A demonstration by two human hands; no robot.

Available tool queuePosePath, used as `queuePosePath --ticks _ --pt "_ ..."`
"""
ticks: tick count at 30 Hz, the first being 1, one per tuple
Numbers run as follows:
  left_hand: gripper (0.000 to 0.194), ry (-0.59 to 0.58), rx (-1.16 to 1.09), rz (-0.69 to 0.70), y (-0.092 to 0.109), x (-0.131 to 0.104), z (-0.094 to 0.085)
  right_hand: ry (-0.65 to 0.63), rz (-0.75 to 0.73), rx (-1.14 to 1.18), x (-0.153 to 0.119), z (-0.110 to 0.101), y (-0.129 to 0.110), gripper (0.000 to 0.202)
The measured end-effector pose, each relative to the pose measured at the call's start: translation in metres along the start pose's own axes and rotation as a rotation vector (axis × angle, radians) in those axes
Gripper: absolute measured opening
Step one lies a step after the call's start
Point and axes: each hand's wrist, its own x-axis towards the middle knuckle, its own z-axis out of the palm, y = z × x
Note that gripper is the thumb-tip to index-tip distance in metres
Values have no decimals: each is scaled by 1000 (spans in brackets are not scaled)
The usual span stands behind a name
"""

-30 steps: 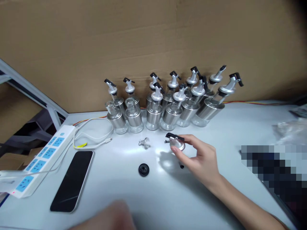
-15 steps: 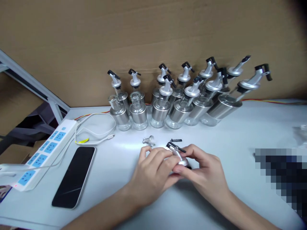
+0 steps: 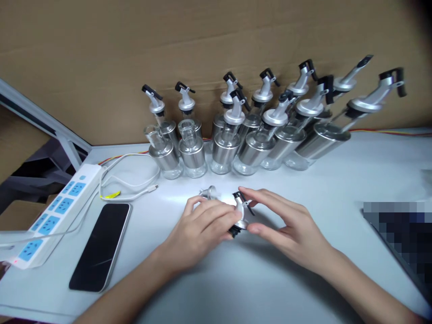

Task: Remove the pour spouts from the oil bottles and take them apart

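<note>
A silver bottle pourer spout [image 3: 240, 213] with a black flip cap and a black ribbed stopper is in my left hand [image 3: 204, 229], its fingers closed around the body. Beside it, my right hand [image 3: 286, 220] is open, thumb and index finger apart. The index fingertip is at the black cap, and the thumb is close to the silver collar; I cannot tell if they touch. Just beyond my left fingers, another small silver pourer part [image 3: 211, 192] lies on the table.
Several glass bottles with steel sleeves [image 3: 227, 144] stand in rows at the back, most with pourers. Two front-left ones, including a bottle [image 3: 191, 150], have bare necks. At left are a phone [image 3: 101, 247], a power strip [image 3: 64, 207] and a white cable [image 3: 135, 196]. A blurred-out dark object [image 3: 401, 238] is at right.
My right hand has let go of the spout and spread its fingers. The spout has turned more upright and moved slightly left in my left hand. The camera view has shifted.
</note>
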Motion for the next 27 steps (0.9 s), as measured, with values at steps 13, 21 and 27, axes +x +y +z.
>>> queuePosePath --ticks 13,21,27 --pt "45 -15 -61 -165 9 -5 13 64 -59 -26 -1 2 -2 36" --pt "30 -30 -31 -192 14 -1 8 39 -164 -319 -4 7 -1 38" --pt "32 -56 -34 -199 21 1 7 45 -213 -452 -4 9 -2 38"
